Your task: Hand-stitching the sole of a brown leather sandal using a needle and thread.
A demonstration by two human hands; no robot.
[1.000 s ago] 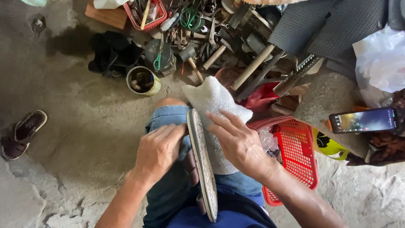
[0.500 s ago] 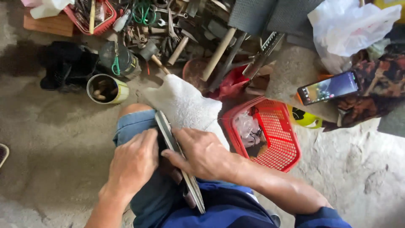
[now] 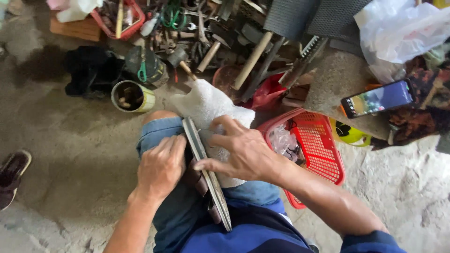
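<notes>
Both of your hands close on a long, flat sandal with a grey sole [image 3: 206, 173], stood on edge across your lap. Your left hand [image 3: 161, 169] presses against its left side with the fingers curled over the upper edge, knuckles up. Your right hand [image 3: 239, 152] lies spread on the other side, fingers splayed and only loosely bent, the fingertips touching the sole's rim and the thumb resting on a white fluffy towel [image 3: 212, 112] draped over your knee.

You see the sandal mostly as a thin grey strip running from your knee back towards your body, with dark brown strap parts showing along its left side below your left hand. Its face is turned away, so you cannot make out the tread or the top. Just beside your right forearm stands a red plastic mesh basket [image 3: 323, 150]. Your blue denim shorts [image 3: 164, 136] lie beneath everything.
</notes>
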